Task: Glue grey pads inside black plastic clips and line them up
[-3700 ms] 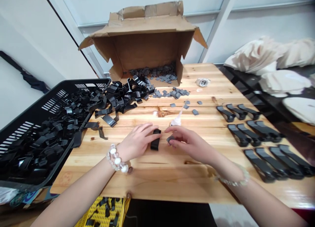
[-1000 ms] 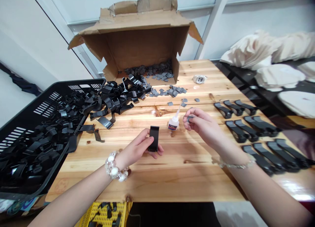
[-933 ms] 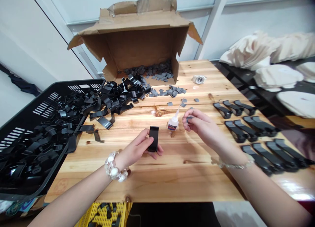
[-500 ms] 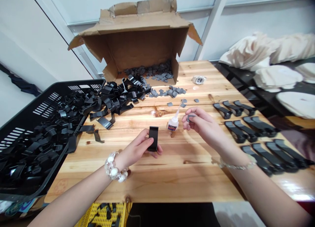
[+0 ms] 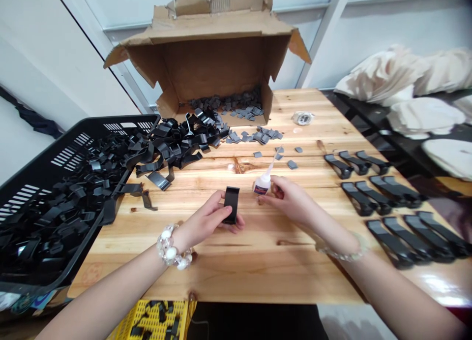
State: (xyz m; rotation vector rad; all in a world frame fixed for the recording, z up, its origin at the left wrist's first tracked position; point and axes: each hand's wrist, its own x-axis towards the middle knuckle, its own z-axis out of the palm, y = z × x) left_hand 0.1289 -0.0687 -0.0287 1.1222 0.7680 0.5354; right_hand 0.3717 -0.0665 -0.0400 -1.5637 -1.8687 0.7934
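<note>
My left hand (image 5: pixel 205 218) holds an upright black plastic clip (image 5: pixel 231 204), fingers behind it and thumb along its side. My right hand (image 5: pixel 291 203) has moved onto a small white glue bottle (image 5: pixel 262 185), fingers closed against the bottle's side. Its thin nozzle tilts up and to the right. The grey pad my right fingers pinched earlier no longer shows. It may be hidden in those fingers. Both hands sit on a pine table (image 5: pixel 236 276), just below scattered small grey pads (image 5: pixel 292 164).
A black slotted basket (image 5: pixel 121 118) and a spilled heap of black clips (image 5: pixel 173 145) fill the left. An open cardboard box (image 5: pixel 214 59) holds grey pads. Rows of black clips (image 5: pixel 391 207) lie at the right. A yellow crate (image 5: pixel 147 320) sits below the table's front edge.
My right hand has dropped from above the table, where it pinched a grey pad, onto the glue bottle. The bottle has shifted slightly. My left hand still holds the clip.
</note>
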